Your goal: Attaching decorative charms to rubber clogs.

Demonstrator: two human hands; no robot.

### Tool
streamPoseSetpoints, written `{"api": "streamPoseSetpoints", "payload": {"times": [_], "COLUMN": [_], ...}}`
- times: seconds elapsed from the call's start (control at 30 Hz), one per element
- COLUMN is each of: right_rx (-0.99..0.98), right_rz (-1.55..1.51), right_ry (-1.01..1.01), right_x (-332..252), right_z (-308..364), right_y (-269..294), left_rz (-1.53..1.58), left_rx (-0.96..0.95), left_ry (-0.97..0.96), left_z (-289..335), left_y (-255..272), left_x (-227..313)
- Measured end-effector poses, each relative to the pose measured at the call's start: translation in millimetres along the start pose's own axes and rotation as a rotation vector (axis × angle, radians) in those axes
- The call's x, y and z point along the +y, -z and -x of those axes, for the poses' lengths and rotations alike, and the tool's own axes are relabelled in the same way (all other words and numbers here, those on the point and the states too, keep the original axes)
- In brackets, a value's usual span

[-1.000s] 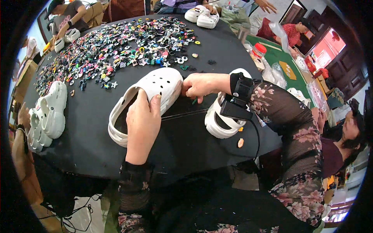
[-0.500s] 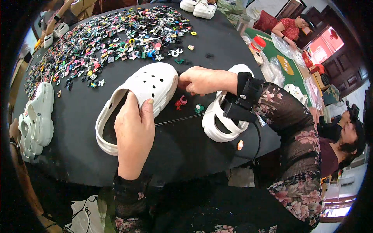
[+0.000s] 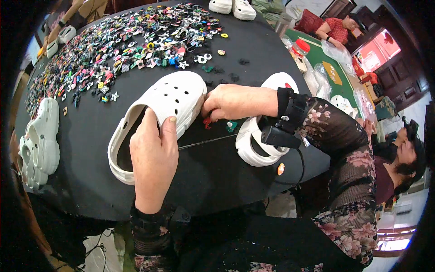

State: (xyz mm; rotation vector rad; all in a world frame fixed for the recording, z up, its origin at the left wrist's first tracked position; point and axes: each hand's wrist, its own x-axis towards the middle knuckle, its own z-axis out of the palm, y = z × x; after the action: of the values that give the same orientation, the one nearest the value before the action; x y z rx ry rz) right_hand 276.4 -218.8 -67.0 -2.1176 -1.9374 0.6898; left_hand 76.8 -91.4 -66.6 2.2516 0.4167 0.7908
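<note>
My left hand is closed on a white clog, its fingers inside the foot opening and the thumb on the upper's edge. This clog's upper has several bare holes. By the toe, my right hand has its fingers curled down in a pinch on a small red shoe charm, which they partly cover. A green shoe charm lies just right of those fingers. Under my right wrist stands a second white clog; a bit of red shows on its toe. An orange oval charm lies near that clog's heel.
A big heap of colourful shoe charms spreads over the far left of the black table. Pale clogs stand at the left edge, more white clogs at the back. A cable hangs from my right wrist. Other people sit around.
My right hand has moved slightly down and left onto the red charm, covering part of it. The clog in my left hand has shifted a little left.
</note>
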Motion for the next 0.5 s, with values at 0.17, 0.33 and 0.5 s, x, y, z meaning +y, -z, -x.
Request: {"api": "streamPoseSetpoints", "payload": {"times": [0.17, 0.33, 0.5], "right_rx": [-0.069, 0.351, 0.49], "right_rz": [-0.002, 0.417, 0.546], "right_ry": [0.037, 0.242, 0.173], "right_x": [-19.0, -50.4, -66.9], "right_z": [3.9, 19.4, 48.5], "right_y": [7.3, -3.6, -18.6], "left_rz": [0.004, -0.027, 0.004], "left_rx": [-0.007, -0.057, -0.042], "left_ry": [0.028, 0.099, 0.109], "left_z": [-2.5, 0.0, 2.0], "left_y": [3.4, 7.8, -3.5], "left_x": [6.1, 4.9, 5.7]}}
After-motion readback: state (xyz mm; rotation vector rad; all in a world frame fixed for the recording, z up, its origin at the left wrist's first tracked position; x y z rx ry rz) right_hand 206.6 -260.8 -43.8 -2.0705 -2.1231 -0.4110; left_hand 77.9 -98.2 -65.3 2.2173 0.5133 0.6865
